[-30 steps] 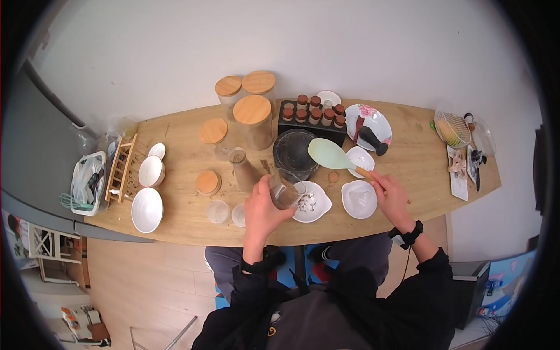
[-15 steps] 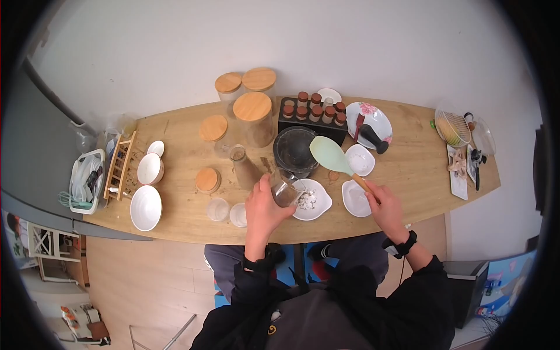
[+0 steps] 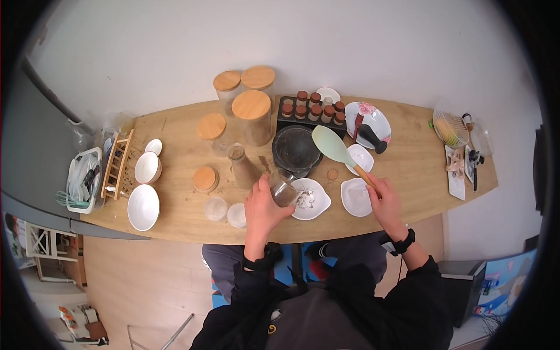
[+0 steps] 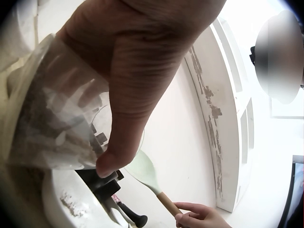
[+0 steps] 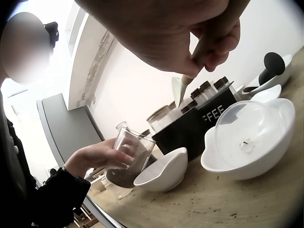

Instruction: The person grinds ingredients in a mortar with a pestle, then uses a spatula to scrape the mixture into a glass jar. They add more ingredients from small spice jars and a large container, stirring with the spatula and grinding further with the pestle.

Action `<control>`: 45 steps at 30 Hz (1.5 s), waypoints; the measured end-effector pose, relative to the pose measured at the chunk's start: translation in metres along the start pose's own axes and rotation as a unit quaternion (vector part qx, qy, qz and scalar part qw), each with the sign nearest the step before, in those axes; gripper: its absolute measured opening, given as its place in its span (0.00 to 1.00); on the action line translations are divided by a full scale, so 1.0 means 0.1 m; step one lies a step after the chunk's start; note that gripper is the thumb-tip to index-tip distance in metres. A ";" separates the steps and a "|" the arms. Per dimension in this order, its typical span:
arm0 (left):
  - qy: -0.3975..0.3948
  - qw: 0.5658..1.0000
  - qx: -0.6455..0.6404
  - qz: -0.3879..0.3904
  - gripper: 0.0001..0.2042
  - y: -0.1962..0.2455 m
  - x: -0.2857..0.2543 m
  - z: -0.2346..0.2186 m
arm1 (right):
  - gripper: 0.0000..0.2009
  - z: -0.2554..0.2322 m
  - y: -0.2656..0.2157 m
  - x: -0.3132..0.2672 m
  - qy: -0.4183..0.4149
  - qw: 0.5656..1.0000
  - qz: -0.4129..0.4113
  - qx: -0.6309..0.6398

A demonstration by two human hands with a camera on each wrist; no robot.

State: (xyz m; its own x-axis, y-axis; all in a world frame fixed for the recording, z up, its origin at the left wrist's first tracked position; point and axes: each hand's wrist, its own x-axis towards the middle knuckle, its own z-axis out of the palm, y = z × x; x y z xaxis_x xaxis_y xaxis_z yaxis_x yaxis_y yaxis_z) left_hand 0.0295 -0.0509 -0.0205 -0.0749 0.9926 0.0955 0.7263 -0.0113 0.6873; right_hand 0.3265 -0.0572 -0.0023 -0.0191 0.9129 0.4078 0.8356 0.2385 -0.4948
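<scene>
My left hand (image 3: 265, 205) grips a clear glass cup (image 3: 284, 191), thumb and fingers wrapped around its wall. In the right wrist view the lower part of the glass cup (image 5: 127, 171) looks dark. Right beside it stands a white spouted bowl (image 3: 322, 211) with pale crumbs or powder in it. My right hand (image 3: 388, 205) holds a spoon by its wooden handle (image 3: 363, 175). The spoon's broad pale green head (image 3: 330, 143) is raised over the table, between the black stone mortar (image 3: 296, 153) and a small white dish (image 3: 363, 156).
Wooden-lidded jars (image 3: 252, 116) and a bottle (image 3: 242, 166) stand left of the mortar. Behind it is a black spice rack (image 3: 312, 129); a flowered plate (image 3: 379, 123) holds a black pestle. Another spouted bowl (image 3: 353, 204) sits near my right hand. White bowls (image 3: 143, 207) line the left side.
The spoon's head has shifted slightly right and toward the table's front, with my right hand lowering a little. My left hand keeps its hold on the glass cup in nearly the same place.
</scene>
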 end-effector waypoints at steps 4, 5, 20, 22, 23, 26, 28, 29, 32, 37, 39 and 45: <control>0.002 1.000 -0.003 0.000 0.44 -0.02 0.00 0.01 | 0.15 0.03 -0.06 -0.16 -0.024 1.000 0.009 -0.012; 0.005 1.000 -0.005 0.002 0.44 -0.03 0.00 0.03 | 0.15 0.07 -0.11 -0.22 -0.034 0.999 0.020 0.000; 0.005 1.000 -0.014 -0.004 0.44 -0.03 0.02 -0.03 | 0.14 0.14 -0.30 -0.03 -0.052 0.998 -0.044 -0.011; 0.000 1.000 -0.014 -0.012 0.44 -0.01 0.03 -0.05 | 0.13 0.22 -0.36 -0.12 -0.049 0.996 -0.070 0.013; 0.003 1.000 -0.015 -0.015 0.44 -0.01 0.03 -0.05 | 0.13 0.21 -0.36 -0.11 -0.056 0.996 -0.061 0.018; 0.004 1.000 -0.016 -0.018 0.45 -0.02 0.02 -0.06 | 0.14 0.18 -0.34 -0.07 -0.054 0.998 -0.032 0.030; 0.015 1.000 -0.013 -0.010 0.44 -0.05 0.02 -0.05 | 0.14 0.18 -0.31 0.01 -0.020 0.999 -0.019 0.036; 0.027 1.000 -0.010 -0.002 0.43 -0.09 0.03 -0.02 | 0.14 0.18 -0.32 0.01 -0.035 0.999 -0.029 0.029; 0.039 0.999 -0.012 0.007 0.43 -0.11 0.03 -0.01 | 0.14 0.19 -0.34 -0.03 -0.058 0.996 -0.058 0.022; 0.045 0.999 -0.021 0.007 0.42 -0.11 0.03 -0.01 | 0.15 0.24 -0.41 0.26 -0.022 0.999 -0.006 0.043; 0.046 0.999 -0.019 0.008 0.42 -0.10 0.04 -0.02 | 0.15 0.32 -0.40 0.43 -0.018 0.999 -0.014 0.028; 0.045 0.999 -0.025 0.003 0.43 -0.11 0.03 -0.01 | 0.15 0.60 -0.26 0.43 -0.064 0.995 -0.047 0.052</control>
State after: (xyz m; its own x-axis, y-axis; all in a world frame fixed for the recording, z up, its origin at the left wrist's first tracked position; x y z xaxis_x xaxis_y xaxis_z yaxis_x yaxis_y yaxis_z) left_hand 0.0206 -0.0478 -0.0270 -0.1340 0.9775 0.1627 0.6916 -0.0254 0.7219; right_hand 0.2708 -0.0043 -0.0178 -0.1701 0.9181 0.3581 0.7653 0.3520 -0.5388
